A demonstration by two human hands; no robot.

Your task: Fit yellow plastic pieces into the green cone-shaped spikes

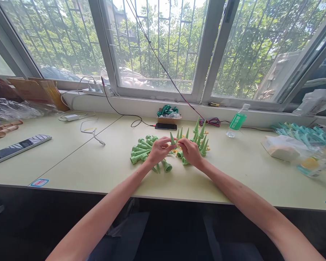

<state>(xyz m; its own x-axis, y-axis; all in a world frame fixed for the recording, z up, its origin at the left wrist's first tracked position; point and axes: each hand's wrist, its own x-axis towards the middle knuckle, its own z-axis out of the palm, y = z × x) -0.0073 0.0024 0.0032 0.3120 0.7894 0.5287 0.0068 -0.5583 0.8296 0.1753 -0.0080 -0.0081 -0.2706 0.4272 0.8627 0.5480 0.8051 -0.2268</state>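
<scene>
My left hand (158, 150) pinches a green plastic cone spike (172, 139), tip pointing up, over the middle of the pale table (97, 166). My right hand (190, 151) is closed right beside it, fingertips meeting the same cone at its base. To the left lies a heap of green cone spikes on their sides (141, 149). Behind my right hand several green cones stand upright (199, 136). A few loose green pieces (167, 167) lie below my hands.
A black phone (166, 126) lies behind the cones, with a red-black cable running to the window. A green-labelled water bottle (237, 121) stands at the right. Teal parts and bags (301, 136) fill the far right. A keyboard-like slab (17, 146) and cardboard sit at the left.
</scene>
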